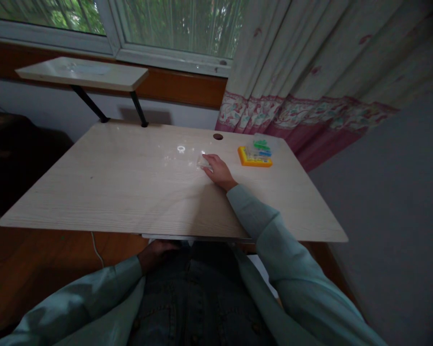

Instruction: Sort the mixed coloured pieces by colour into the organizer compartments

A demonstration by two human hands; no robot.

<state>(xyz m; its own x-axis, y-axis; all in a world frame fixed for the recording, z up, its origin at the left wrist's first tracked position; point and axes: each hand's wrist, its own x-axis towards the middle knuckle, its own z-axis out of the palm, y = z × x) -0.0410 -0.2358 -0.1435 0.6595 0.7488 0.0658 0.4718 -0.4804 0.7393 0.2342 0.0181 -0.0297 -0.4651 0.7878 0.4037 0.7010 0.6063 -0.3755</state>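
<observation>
My right hand [218, 170] reaches out over the light wooden desk [130, 187] and rests with its fingers on a small clear plastic piece [203, 162]. The fingers curl down onto it. A yellow tray [254, 158] holding green, blue and clear pieces lies just to the right of that hand. My left hand [155, 253] sits low in my lap under the desk's front edge, partly hidden, its fingers out of sight.
A round cable hole [218, 136] is near the desk's far edge. A small raised shelf [82, 73] stands at the back left under the window. A patterned curtain [310, 81] hangs at the right, beside a grey wall.
</observation>
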